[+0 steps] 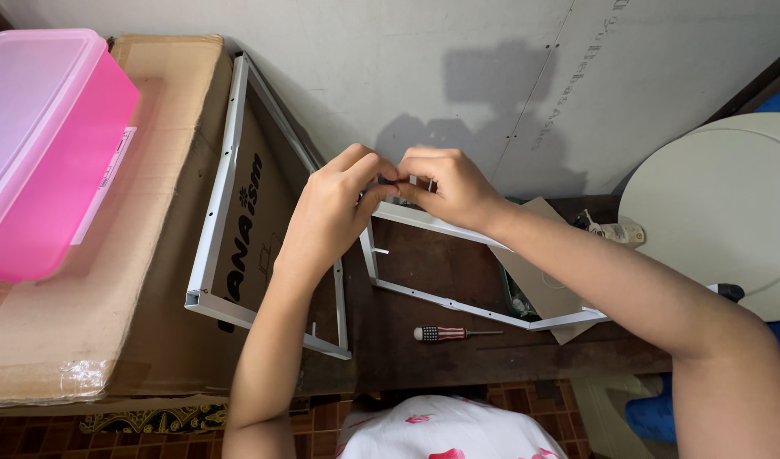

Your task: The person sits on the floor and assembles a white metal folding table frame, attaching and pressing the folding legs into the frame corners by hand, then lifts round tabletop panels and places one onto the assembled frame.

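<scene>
Now, your left hand (335, 204) and right hand (449, 185) meeting fingertip to fingertip, each grip pinched shut on a tiny part too small to tell, at the top corner of the white metal frame (458, 306) lying on the dark wooden bench (458, 348), red-handled screwdriver (445, 333) just below, second white frame (216, 212) leaning on the brown cardboard box (135, 255), pink plastic tub (42, 144) on top.

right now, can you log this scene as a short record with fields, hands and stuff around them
left hand: pinching a small dark part at the upper corner of the flat metal frame
right hand: fingertips meeting the left hand's at the same corner
second frame: metal frame leaning against a cardboard box
tool: screwdriver with striped handle lying on the dark wooden table, untouched
left side: pink plastic container on the box
right side: round white panel
</scene>
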